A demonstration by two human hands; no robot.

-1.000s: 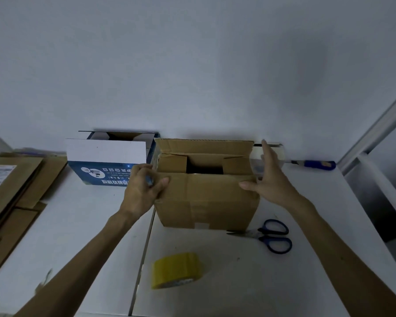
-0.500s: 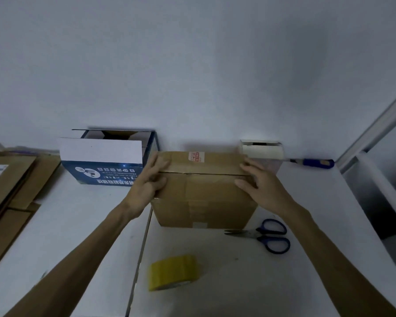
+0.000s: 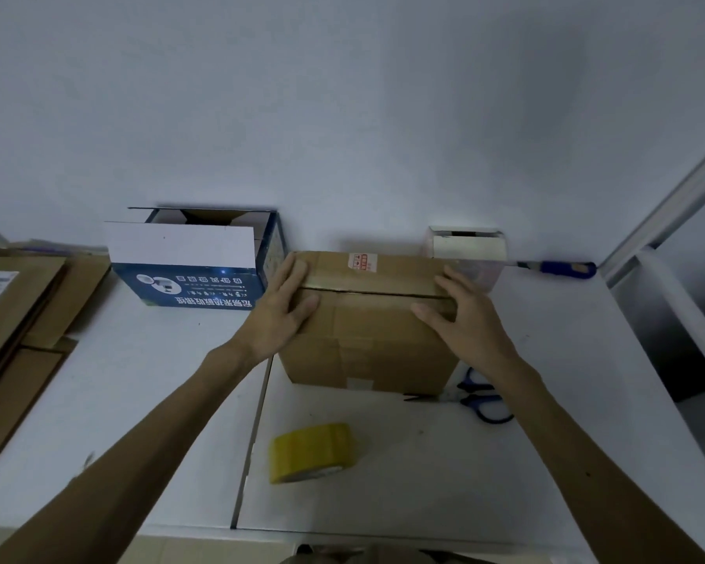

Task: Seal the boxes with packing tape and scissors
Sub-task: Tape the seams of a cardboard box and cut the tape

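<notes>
A brown cardboard box (image 3: 373,331) stands at the middle of the white table with both top flaps folded down and meeting at a seam. My left hand (image 3: 283,311) presses flat on the box's left top corner. My right hand (image 3: 460,319) lies flat on its right top edge, fingers straight. A yellow roll of packing tape (image 3: 312,451) lies on the table in front of the box. Blue-handled scissors (image 3: 475,398) lie at the box's front right, partly hidden by my right forearm.
An open blue and white box (image 3: 196,264) stands left of the brown one. Flattened cardboard sheets (image 3: 13,323) lie at the far left. A small white box (image 3: 467,248) and a blue-handled tool (image 3: 562,268) sit at the back right by the wall.
The box's flaps, open a second ago, are now folded shut. Both hands moved from the box's sides onto its top and now press the flaps flat.
</notes>
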